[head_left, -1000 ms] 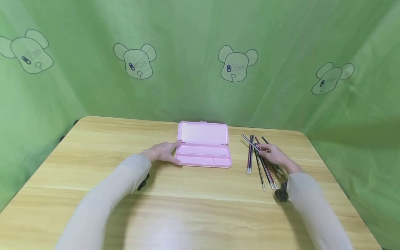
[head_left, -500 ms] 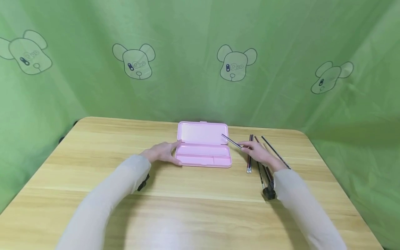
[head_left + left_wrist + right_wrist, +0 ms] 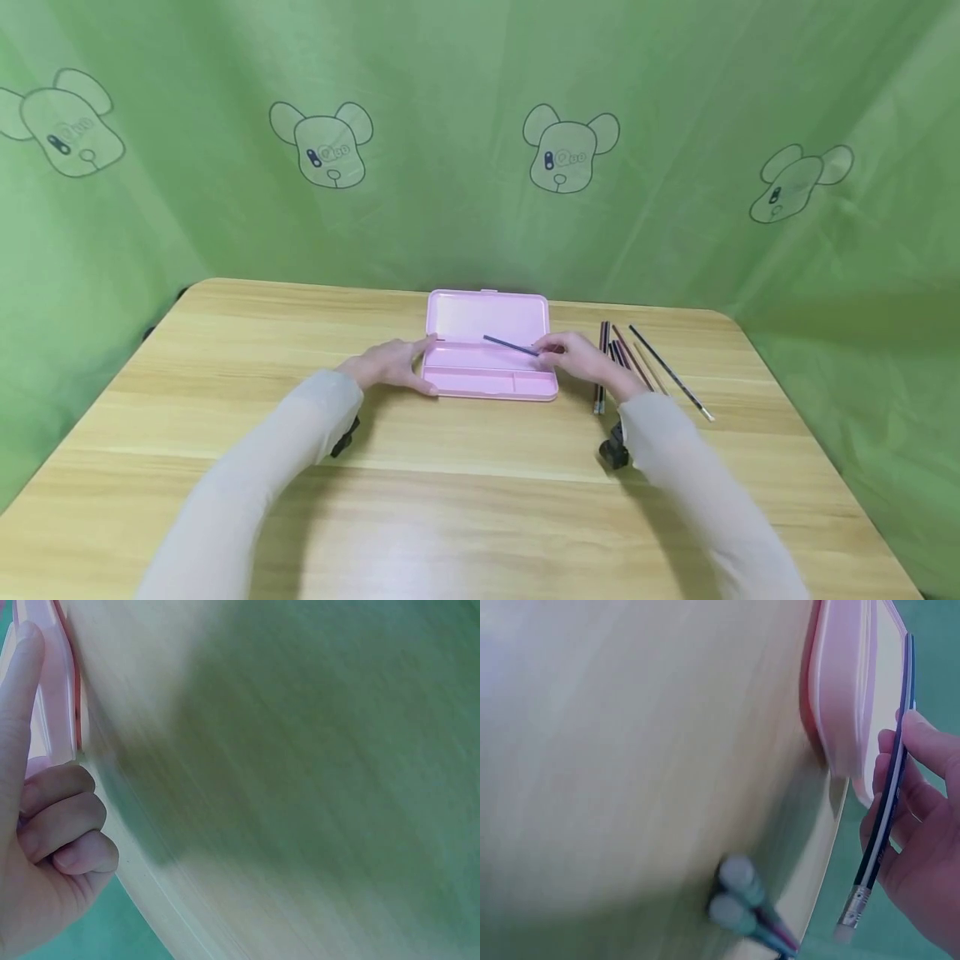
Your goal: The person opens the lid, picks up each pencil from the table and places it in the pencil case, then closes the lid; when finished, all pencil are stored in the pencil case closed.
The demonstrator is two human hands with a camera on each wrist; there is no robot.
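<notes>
A pink pencil case [image 3: 491,383] lies with its lid raised at the back of the table; its tray has several compartments. My left hand [image 3: 390,365] holds the case's left end, thumb at the front corner and a finger by the hinge. In the left wrist view the other fingers of my left hand [image 3: 60,817] are curled in beside the case. My right hand [image 3: 573,357] pinches a dark striped pencil [image 3: 510,344] above the rear long compartment. In the right wrist view this pencil [image 3: 885,802] shows a metal ferrule and a pale eraser.
Several pencils [image 3: 602,367] lie to the right of the case, partly hidden by my right forearm. A single dark pencil [image 3: 671,372] lies slanted farther right. The wooden table [image 3: 450,500] ends at a green curtain [image 3: 450,208] behind the case.
My right hand has moved left from the loose pencils to above the case, carrying one pencil that now lies flatter across. My left hand stays at the case's left end.
</notes>
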